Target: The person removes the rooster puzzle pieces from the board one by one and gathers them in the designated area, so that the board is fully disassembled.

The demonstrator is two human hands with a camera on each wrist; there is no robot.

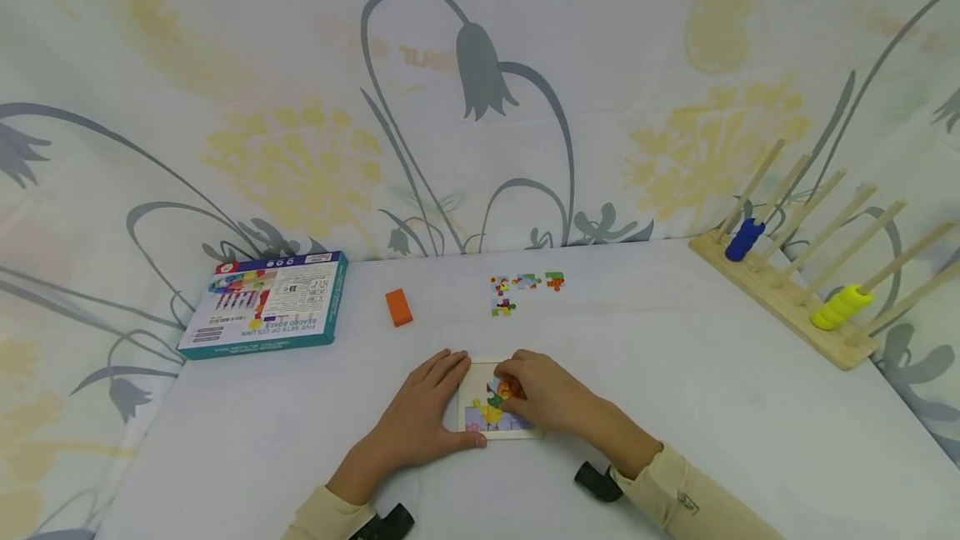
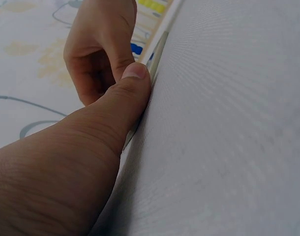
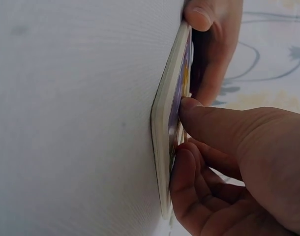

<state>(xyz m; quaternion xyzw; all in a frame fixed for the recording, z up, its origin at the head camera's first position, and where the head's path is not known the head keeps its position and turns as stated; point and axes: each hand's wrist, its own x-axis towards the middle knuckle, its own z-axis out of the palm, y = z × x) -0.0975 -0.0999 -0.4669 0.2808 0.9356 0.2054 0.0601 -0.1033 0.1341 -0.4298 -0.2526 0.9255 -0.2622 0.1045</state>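
Note:
A shallow puzzle tray [image 1: 463, 390] with a pale rim lies flat on the table, its lower part filled with colourful jigsaw pieces. My left hand [image 1: 422, 415] rests along the tray's left side, fingers straight, with the thumb against the near edge; the left wrist view shows that thumb [image 2: 133, 81] at the rim. Over the tray's right part, my right hand [image 1: 551, 390] pinches an orange puzzle piece [image 1: 514, 388] between thumb and bent fingers. In the right wrist view its fingertips [image 3: 192, 108] are close to the picture surface, and the piece is mostly hidden.
Several loose puzzle pieces [image 1: 527, 282] lie beyond the tray. An orange block [image 1: 399, 307] is left of them, and a flat toy box [image 1: 262, 307] lies farther left. At the right stands a wooden peg rack [image 1: 780, 298] with blue and yellow beads. Patterned cloth [image 1: 480, 173] hangs behind.

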